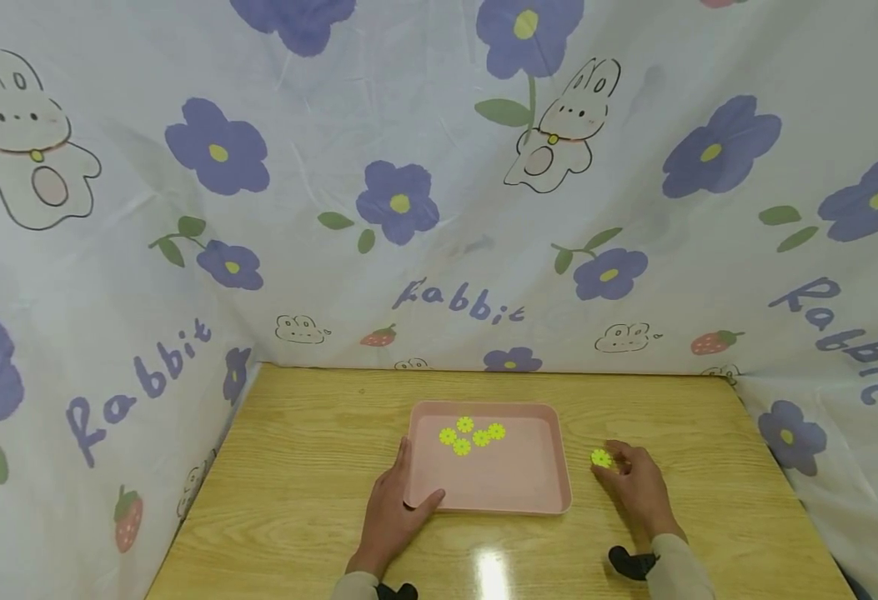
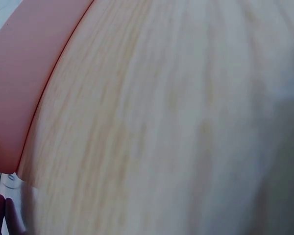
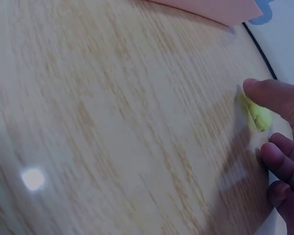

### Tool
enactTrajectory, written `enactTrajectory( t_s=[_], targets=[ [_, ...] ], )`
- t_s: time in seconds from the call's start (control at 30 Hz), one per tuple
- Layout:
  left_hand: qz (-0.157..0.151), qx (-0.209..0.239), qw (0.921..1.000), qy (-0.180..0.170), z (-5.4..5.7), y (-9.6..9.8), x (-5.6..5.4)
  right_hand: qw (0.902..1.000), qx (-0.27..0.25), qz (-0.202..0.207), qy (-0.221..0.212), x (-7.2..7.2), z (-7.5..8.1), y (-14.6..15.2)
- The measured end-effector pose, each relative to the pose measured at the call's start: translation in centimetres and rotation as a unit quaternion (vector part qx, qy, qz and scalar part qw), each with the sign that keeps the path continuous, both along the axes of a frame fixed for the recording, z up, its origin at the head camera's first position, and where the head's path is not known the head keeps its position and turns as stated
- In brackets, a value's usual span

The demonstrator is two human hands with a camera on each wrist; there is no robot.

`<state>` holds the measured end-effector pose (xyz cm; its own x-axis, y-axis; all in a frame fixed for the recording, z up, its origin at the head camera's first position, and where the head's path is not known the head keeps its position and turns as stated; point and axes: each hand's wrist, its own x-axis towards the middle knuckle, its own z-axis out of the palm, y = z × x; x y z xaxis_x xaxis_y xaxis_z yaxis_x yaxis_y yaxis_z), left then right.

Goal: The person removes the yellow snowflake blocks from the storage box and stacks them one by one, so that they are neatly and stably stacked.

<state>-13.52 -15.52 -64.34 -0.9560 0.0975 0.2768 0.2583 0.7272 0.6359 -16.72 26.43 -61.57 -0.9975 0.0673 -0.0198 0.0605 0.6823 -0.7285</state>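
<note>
A shallow pink tray [image 1: 506,492] stands on the wooden table, with several yellow-green flower-shaped pieces [image 1: 462,447] lying in its back left part. My left hand [image 1: 393,512] rests against the tray's front left corner, fingers straight along the left side and thumb at the front rim. In the left wrist view the tray's pink wall [image 2: 24,73] shows, with two fingertips at the lower left. To the right of the tray, my right hand [image 1: 639,487] pinches another yellow-green flower piece [image 1: 600,458] between thumb and forefinger, close over the table. The thumb partly hides this flower piece [image 3: 260,116] in the right wrist view.
The wood-grain table [image 1: 296,442] is bordered at the back and both sides by a white curtain [image 1: 318,250] printed with rabbits and purple flowers. A black strap [image 1: 632,563] sits at my right wrist. Light glares off the table's front.
</note>
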Motion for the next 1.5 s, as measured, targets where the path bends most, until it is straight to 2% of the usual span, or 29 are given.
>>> enactTrajectory(
  t_s=[0.13,0.27,0.47,0.6,0.8,0.9,1.03,1.13,1.2,1.27,1.3,1.4,1.47,1.5],
  targets=[
    [0.0,-0.001,1.0,0.009,0.0,-0.1,0.0,0.9999,-0.006,0.001,0.01,-0.3,0.2,-0.4],
    [-0.003,0.005,1.0,0.004,0.0,-0.2,0.0,0.9992,-0.007,0.004,0.04,-1.0,1.0,-1.2],
    [-0.006,0.01,0.9999,-0.004,-0.1,-0.1,0.0,0.9965,-0.035,0.034,0.068,-3.3,3.2,-3.7],
    [-0.008,0.01,0.9999,0.0,0.0,-0.1,-0.1,0.9943,-0.023,0.067,0.08,-5.1,4.6,-5.7],
    [-0.012,0.007,0.9998,-0.011,0.1,-0.1,-0.2,0.9931,-0.026,0.107,0.042,-6.3,5.6,-8.9],
    [-0.01,0.007,0.9999,-0.011,0.0,-0.1,-0.1,0.9922,-0.025,0.121,0.018,-6.6,5.3,-10.3],
    [-0.006,0.012,0.9999,-0.006,-0.2,-0.1,0.1,0.9883,-0.015,0.151,0.01,-7.0,4.3,-12.0],
    [-0.007,0.005,1.0,0.0,-0.5,-0.1,0.1,0.982,0.043,0.174,0.06,-7.3,3.3,-13.0],
    [-0.008,0.0,1.0,0.005,-0.6,-0.2,0.1,0.9756,0.087,0.174,0.102,-7.3,2.6,-13.6],
    [-0.008,-0.002,0.9999,0.009,-0.8,-0.2,0.1,0.9737,0.103,0.167,0.115,-7.3,2.1,-14.0],
    [-0.008,-0.001,0.9999,0.012,-0.8,-0.2,0.1,0.9754,0.093,0.168,0.107,-7.3,1.9,-14.2],
    [-0.007,0.0,0.9998,0.017,-0.7,-0.3,0.0,0.9852,0.034,0.164,0.037,-7.2,1.6,-14.7],
    [-0.005,0.0,0.9998,0.018,-0.6,-0.4,0.0,0.9865,0.005,0.164,-0.004,-7.0,1.4,-14.8],
    [-0.005,-0.001,0.9998,0.018,-0.6,-0.4,0.0,0.9863,0.004,0.165,-0.011,-7.0,1.4,-14.9]
  ],
)
